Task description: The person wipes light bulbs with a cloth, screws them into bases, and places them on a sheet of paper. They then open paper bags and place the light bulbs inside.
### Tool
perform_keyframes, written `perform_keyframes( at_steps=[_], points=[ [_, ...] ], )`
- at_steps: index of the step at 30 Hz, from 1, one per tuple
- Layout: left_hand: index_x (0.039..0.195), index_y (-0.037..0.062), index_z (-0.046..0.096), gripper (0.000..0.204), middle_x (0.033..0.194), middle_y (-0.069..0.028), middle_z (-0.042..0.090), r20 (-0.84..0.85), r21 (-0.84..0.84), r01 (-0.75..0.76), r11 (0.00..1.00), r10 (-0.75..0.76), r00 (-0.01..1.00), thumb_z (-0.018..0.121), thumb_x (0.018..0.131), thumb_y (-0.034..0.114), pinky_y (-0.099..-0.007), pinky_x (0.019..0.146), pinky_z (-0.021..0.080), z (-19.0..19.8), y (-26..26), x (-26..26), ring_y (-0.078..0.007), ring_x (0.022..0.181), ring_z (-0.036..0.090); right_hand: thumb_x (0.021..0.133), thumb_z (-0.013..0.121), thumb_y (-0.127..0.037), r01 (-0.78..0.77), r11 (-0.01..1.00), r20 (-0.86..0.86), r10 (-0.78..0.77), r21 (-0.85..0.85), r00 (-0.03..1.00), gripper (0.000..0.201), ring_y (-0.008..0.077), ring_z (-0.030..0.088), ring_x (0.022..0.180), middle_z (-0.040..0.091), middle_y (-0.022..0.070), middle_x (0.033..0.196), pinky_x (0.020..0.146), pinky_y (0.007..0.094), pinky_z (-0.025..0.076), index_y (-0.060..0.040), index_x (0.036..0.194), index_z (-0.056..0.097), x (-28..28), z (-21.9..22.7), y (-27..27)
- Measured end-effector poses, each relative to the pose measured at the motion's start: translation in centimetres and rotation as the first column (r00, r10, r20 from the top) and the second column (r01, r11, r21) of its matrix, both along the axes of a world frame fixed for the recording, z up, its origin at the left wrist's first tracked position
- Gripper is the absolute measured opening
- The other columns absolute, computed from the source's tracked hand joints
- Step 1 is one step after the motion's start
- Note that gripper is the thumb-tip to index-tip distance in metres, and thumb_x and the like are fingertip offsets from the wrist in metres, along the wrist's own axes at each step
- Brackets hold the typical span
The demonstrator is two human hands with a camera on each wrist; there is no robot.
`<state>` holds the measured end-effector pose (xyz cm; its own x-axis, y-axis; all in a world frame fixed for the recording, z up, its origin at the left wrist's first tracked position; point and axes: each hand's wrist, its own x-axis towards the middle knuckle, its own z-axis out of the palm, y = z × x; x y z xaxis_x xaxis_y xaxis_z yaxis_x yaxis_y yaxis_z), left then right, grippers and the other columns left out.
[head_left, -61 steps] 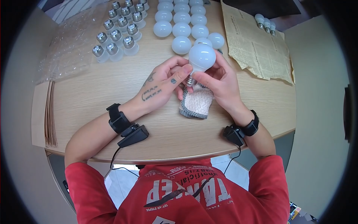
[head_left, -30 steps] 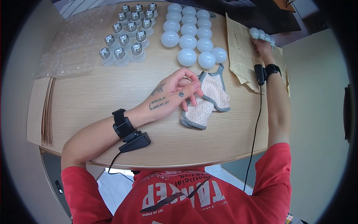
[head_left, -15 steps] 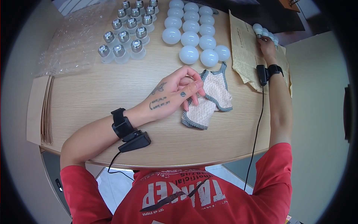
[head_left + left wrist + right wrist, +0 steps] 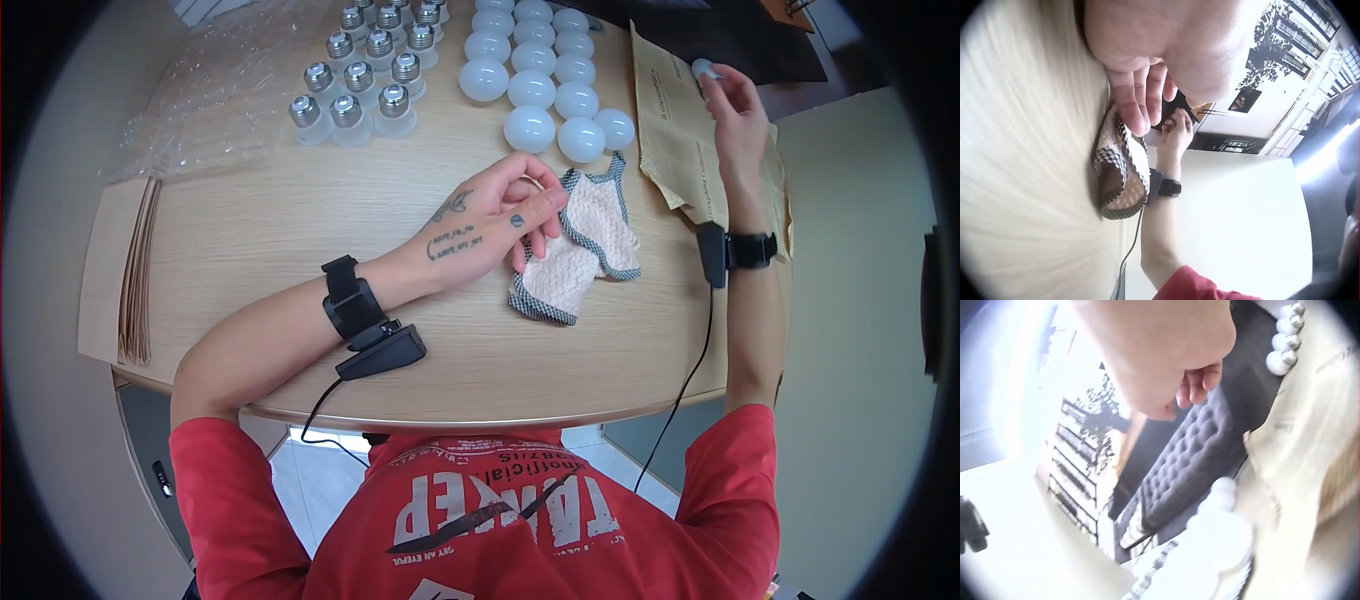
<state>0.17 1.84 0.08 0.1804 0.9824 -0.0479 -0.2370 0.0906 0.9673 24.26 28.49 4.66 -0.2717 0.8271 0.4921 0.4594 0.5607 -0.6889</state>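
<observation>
Over the small cloth (image 4: pixel 570 260), pale with a checked trim, rests my left hand (image 4: pixel 490 222). Its fingers are loosely bent with nothing between them, and in the left wrist view the fingertips are right at the cloth (image 4: pixel 1124 169). My right hand (image 4: pixel 738 130) is above the brown printed paper (image 4: pixel 675 140) at the right, its fingers relaxed and holding nothing. Close by its fingertips a light bulb (image 4: pixel 706 68) shows in the head view, the hand hiding the others. The right wrist view reveals several small bulbs (image 4: pixel 1285 342) lying in a row on that paper.
Several large white bulbs (image 4: pixel 531 88) stand globe down in columns at the back. To their left are frosted bulbs (image 4: pixel 347 118) with metal bases up. Bubble wrap (image 4: pixel 215 110) and folded brown paper bags (image 4: pixel 120 270) occupy the left side. A cable hangs from each wrist camera.
Two seconds ago both hands held a large bulb above the cloth. My right hand then went to the row of small bulbs on the paper, and has now lifted off them. The left stayed by the cloth.
</observation>
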Motion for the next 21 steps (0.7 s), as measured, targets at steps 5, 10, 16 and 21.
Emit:
perform_keyframes(
  at_steps=[5, 10, 16, 21],
  points=[
    [0.11, 0.0073, 0.051, 0.018, 0.066, 0.0036, 0.047, 0.006, -0.004, -0.131, 0.991, 0.131, 0.991, 0.05, 0.104, 0.024, -0.0204, 0.049, 0.034, -0.1, 0.1, -0.1, -0.0059, 0.055, 0.045, 0.089, 0.07, -0.014, -0.374, 0.927, 0.25, 0.366, -0.02, 0.896, 0.021, 0.0111, 0.06, 0.07, 0.069, 0.004, 0.085, 0.063, 0.0253, 0.048, -0.0067, 0.109, 0.068, -4.8, 1.0, -11.4],
    [0.108, 0.0085, 0.048, 0.015, 0.061, 0.0052, 0.038, 0.114, -0.03, -0.314, 0.949, 0.315, 0.942, 0.052, 0.102, 0.022, -0.0215, 0.046, 0.025, -0.1, 0.2, 0.1, -0.0054, 0.052, 0.039, 0.085, 0.073, -0.021, -0.386, 0.916, 0.569, 0.376, -0.108, 0.732, 0.051, 0.0319, 0.064, 0.069, 0.068, 0.0142, 0.085, 0.065, 0.0404, 0.052, -0.0112, 0.131, 0.055, -7.8, 0.6, -15.7],
    [0.11, 0.0101, 0.043, 0.017, 0.063, 0.0031, 0.04, 0.138, -0.056, -0.33, 0.942, 0.335, 0.932, 0.053, 0.101, 0.02, -0.0217, 0.045, 0.027, -0.1, 0.1, -0.1, -0.0068, 0.052, 0.042, 0.085, 0.071, -0.02, -0.399, 0.91, 0.668, 0.367, -0.113, 0.647, 0.06, 0.0387, 0.067, 0.081, 0.068, 0.0196, 0.088, 0.066, 0.0477, 0.051, -0.01, 0.138, 0.045, -8.8, -0.3, -16.0],
    [0.111, 0.0098, 0.04, 0.018, 0.066, 0.0014, 0.043, 0.155, -0.075, -0.318, 0.945, 0.326, 0.933, 0.053, 0.099, 0.016, -0.0219, 0.045, 0.029, -0.2, 0.1, -0.2, -0.0078, 0.053, 0.044, 0.084, 0.072, -0.019, -0.393, 0.911, 0.637, 0.376, -0.122, 0.673, 0.053, 0.0399, 0.066, 0.076, 0.068, 0.0189, 0.084, 0.064, 0.047, 0.051, -0.0079, 0.13, 0.048, -9.0, 0.2, -16.9]
  ],
)
